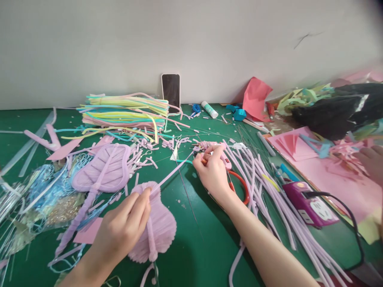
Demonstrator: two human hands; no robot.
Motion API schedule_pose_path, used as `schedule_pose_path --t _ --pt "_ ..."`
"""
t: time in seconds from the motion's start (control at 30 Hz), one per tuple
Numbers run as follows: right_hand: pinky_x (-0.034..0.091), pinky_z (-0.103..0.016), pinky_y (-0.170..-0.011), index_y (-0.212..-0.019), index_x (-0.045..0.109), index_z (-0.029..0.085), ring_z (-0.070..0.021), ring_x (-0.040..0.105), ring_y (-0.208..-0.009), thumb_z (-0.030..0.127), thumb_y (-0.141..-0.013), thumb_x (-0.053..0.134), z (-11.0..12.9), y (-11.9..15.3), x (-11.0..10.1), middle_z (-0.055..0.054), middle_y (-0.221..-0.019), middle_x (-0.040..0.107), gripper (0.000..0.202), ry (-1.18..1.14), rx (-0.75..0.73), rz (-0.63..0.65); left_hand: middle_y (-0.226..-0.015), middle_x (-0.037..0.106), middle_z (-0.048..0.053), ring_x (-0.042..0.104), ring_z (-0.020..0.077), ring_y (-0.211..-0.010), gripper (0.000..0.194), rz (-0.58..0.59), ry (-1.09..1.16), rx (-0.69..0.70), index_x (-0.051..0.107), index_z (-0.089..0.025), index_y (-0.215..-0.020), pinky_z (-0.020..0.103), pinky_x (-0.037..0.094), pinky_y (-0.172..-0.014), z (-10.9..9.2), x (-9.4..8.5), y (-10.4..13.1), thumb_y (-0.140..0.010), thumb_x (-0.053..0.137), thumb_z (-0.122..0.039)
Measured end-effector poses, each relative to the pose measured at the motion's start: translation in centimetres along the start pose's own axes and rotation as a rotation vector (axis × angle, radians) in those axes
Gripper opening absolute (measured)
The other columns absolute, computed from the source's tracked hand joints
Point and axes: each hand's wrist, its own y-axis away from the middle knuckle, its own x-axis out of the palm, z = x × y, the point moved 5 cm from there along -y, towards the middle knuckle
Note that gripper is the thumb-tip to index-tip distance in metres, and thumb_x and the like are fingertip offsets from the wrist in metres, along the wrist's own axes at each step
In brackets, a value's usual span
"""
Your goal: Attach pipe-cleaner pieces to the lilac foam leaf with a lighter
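My left hand is closed, its fingertips pinching a lilac pipe cleaner at the upper part of a ruffled lilac fan. That strip stretches up and right toward my right hand. The right fingers are curled together over a pink tool and something orange; what they grip is partly hidden. Scissors-like orange handles lie beside the right wrist. A second lilac fan with a wrapped handle rests left of my left hand.
Colourful pipe cleaners are piled at the back, near a phone against the wall. Lilac pipe cleaners spread on the right beside a purple power strip. Blue tassels lie left. Another person's hand shows at the right edge.
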Motion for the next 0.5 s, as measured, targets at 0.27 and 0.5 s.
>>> schedule_pose_path --t 0.27,0.5 --pt "0.038 -0.027 -0.053 -0.097 0.026 0.022 -0.0148 0.057 -0.055 0.033 -0.081 0.044 0.09 0.08 0.14 -0.003 -0.082 0.063 0.026 0.007 0.012 0.012 -0.085 0.073 0.008 0.067 0.0183 -0.071 0.010 0.003 -0.029 0.027 0.064 -0.007 -0.076 0.029 0.051 -0.061 -0.12 0.02 -0.02 -0.078 0.063 0.003" --pt "0.039 -0.028 -0.054 -0.094 0.026 0.023 -0.0157 0.057 -0.055 0.034 -0.081 0.044 0.05 0.22 0.24 -0.001 -0.078 0.062 0.025 0.010 0.008 0.014 -0.087 0.073 0.007 0.067 0.0170 -0.071 0.013 0.013 -0.027 0.020 0.063 -0.009 -0.074 0.027 0.050 -0.059 -0.18 0.26 0.06 -0.077 0.063 0.003"
